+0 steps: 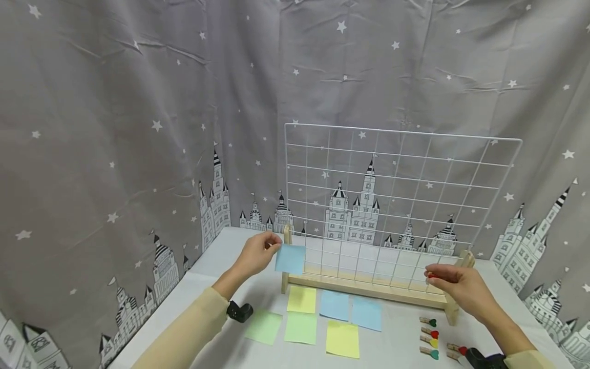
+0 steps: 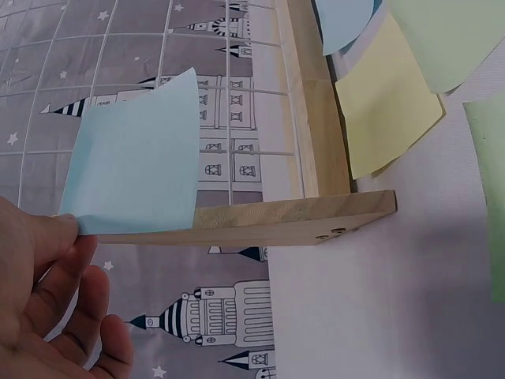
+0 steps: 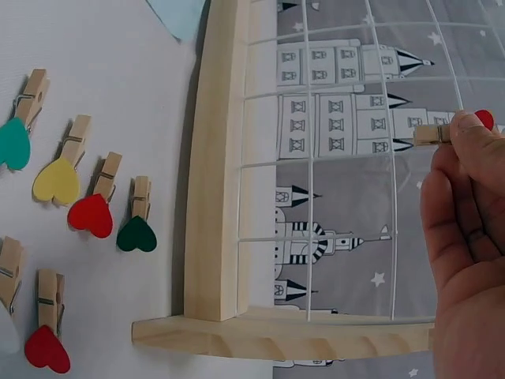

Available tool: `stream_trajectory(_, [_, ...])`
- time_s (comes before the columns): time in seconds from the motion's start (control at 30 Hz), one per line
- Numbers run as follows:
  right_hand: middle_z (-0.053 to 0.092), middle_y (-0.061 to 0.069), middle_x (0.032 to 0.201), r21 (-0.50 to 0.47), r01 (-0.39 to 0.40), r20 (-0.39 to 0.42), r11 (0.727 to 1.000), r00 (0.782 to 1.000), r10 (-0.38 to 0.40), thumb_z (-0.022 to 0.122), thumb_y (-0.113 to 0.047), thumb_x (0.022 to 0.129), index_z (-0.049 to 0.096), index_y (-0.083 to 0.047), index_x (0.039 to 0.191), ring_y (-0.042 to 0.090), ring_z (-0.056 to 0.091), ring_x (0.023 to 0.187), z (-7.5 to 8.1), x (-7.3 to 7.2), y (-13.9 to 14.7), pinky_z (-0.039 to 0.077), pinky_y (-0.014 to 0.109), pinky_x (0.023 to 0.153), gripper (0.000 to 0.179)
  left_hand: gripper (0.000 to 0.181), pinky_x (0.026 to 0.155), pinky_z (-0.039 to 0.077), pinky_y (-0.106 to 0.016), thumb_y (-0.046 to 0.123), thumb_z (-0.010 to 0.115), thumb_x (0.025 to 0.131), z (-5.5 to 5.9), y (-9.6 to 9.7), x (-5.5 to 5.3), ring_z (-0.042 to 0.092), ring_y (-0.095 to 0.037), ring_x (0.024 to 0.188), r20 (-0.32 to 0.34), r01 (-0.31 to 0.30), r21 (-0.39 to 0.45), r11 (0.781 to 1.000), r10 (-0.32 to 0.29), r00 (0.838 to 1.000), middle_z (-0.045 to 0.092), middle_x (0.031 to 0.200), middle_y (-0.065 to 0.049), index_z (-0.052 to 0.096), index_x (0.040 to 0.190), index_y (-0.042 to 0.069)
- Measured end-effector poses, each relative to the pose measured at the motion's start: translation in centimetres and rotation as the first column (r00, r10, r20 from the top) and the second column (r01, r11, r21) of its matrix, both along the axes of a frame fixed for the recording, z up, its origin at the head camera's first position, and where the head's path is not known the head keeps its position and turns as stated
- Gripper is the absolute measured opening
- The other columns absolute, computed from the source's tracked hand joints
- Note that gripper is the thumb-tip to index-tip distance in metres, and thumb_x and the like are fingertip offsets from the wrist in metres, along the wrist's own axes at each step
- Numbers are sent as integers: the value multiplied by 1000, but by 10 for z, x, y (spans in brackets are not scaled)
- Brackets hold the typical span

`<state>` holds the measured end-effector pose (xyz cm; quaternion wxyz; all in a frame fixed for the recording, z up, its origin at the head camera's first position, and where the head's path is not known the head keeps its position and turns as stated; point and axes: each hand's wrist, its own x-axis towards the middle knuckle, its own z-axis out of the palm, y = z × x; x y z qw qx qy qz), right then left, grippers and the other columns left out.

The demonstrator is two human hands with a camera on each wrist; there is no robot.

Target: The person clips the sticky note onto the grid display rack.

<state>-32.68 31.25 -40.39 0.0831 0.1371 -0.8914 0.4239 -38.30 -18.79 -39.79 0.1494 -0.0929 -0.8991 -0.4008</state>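
Watching remotely, I see left hand (image 1: 255, 254) pinching blue note (image 1: 291, 260) by 1 corner, right hand (image 1: 467, 287) pinching clothespin (image 3: 430, 135); white table (image 1: 392, 346) below, gray curtain (image 1: 138, 102) behind.

- Held sticky note (image 1: 290, 259): light blue
- Other sticky notes (image 1: 301, 328): two yellow, two pale green, two light blue
- Held clothespin (image 3: 431, 135): pale wood, red heart (image 3: 484, 119)
- Other clothespins (image 3: 76, 137): teal, yellow, red, dark green hearts (image 3: 56, 181)
- Curtain (image 1: 138, 92): grey, white stars (image 1: 341, 26), black-and-white castles (image 1: 216, 202)
- Wire grid (image 1: 403, 131): white
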Motion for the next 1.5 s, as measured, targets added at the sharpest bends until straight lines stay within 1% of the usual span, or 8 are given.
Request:
stream_trajectory(0.23, [75, 19, 116, -31, -3, 31, 1000, 1000, 4, 72, -19, 97, 73, 0, 121, -3, 69, 91, 0, 0, -6, 59, 22, 79, 31, 4, 71, 47, -31, 13, 67, 99, 0, 2, 2, 57, -16, 82, -2, 7, -4, 1000, -7, 1000, 68, 91, 0, 70, 101, 12])
stream_trajectory(0.47, [74, 19, 121, 3, 5, 18, 1000, 1000, -5, 71, -22, 98, 72, -1, 125, -6, 67, 93, 2, 1, -10, 56, 18, 79, 33, 4, 69, 47, -31, 12, 66, 100, 0, 3, 3, 57, -16, 81, -9, 8, -2, 1000, -8, 1000, 68, 91, 0, 70, 100, 13])
stream_trajectory(0.7, [75, 17, 122, 32, 1, -13, 999, 1000, -1, 69, -23, 100, 70, -1, 129, -6, 67, 94, 10, -1, -12, 56, 18, 79, 37, 4, 70, 48, -30, 11, 67, 99, 4, 12, 3, 58, -16, 82, -43, 33, -4, 999, -33, 999, 69, 92, -1, 70, 99, 12])
stream_trajectory(0.93, [75, 16, 120, 33, 8, -7, 999, 1000, -8, 70, -26, 99, 69, -1, 130, -3, 68, 94, 16, -4, -17, 57, 20, 80, 40, 5, 72, 48, -31, 12, 67, 99, 8, 17, 1, 58, -15, 82, -87, 48, 2, 999, -48, 995, 69, 91, 1, 70, 98, 15])
stream_trajectory(1.07, [75, 17, 119, -1, 0, -19, 1000, 1000, 0, 70, -24, 99, 70, 0, 127, -6, 67, 94, 19, -5, -21, 56, 18, 80, 37, 4, 72, 48, -31, 12, 68, 99, 11, 18, 1, 58, -14, 82, -109, 49, -11, 999, -50, 993, 70, 91, 1, 71, 99, 14])
stream_trajectory(1.17, [75, 17, 119, -18, 3, -30, 1000, 1000, -3, 71, -24, 99, 71, -1, 125, -7, 67, 94, 22, -4, -24, 55, 17, 80, 35, 4, 72, 48, -31, 14, 68, 99, 15, 20, -1, 58, -14, 83, -112, 51, -15, 999, -53, 992, 70, 92, 1, 71, 99, 15])
stream_trajectory(1.37, [76, 14, 118, -22, 8, -53, 1000, 999, -9, 71, -26, 99, 72, -4, 125, -6, 68, 94, 28, -4, -28, 55, 17, 80, 34, 5, 71, 47, -31, 15, 67, 100, 25, 26, -2, 57, -14, 81, -126, 76, -24, 997, -78, 989, 69, 90, 1, 71, 100, 14])
stream_trajectory(1.5, [77, 14, 114, -23, -5, -94, 1000, 996, 3, 71, -24, 99, 73, -4, 123, -3, 70, 93, 36, -5, -30, 56, 18, 78, 32, 6, 72, 48, -31, 17, 65, 101, 33, 29, -4, 59, -15, 83, -128, 82, -32, 996, -85, 988, 70, 93, 0, 71, 101, 15])
